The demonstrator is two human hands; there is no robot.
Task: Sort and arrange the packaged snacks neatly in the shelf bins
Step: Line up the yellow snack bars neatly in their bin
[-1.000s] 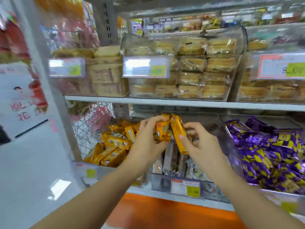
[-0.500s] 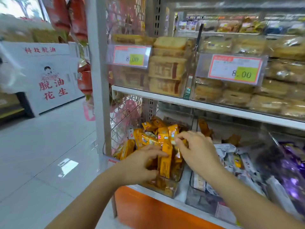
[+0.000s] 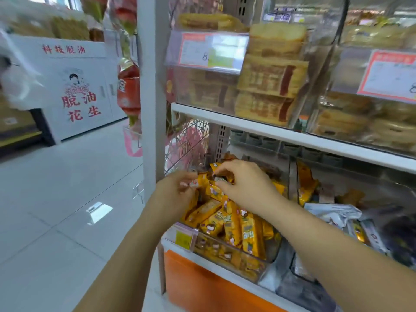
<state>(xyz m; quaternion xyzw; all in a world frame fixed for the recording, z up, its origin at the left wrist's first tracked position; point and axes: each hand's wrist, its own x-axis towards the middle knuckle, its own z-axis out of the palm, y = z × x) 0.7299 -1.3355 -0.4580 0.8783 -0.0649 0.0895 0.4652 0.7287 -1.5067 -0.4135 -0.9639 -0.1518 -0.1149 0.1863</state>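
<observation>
A clear plastic bin (image 3: 236,257) at the left end of the lower shelf holds several orange-yellow snack bars (image 3: 234,224). Both my hands are over the back of this bin. My left hand (image 3: 174,194) pinches the end of an orange bar (image 3: 200,182) with curled fingers. My right hand (image 3: 245,183) pinches another orange bar (image 3: 217,174) just beside it. The two hands nearly touch. The lower parts of both held bars are hidden among the pile.
A grey upright post (image 3: 153,86) stands just left of the bin. The upper shelf (image 3: 292,136) carries clear bins of tan cakes with price tags (image 3: 207,50). White and dark packets (image 3: 333,212) fill the neighbouring bin on the right. Tiled floor lies to the left.
The view has swung left and closer. Both hands have moved from the middle bin to the left bin with orange bars and now work at its back.
</observation>
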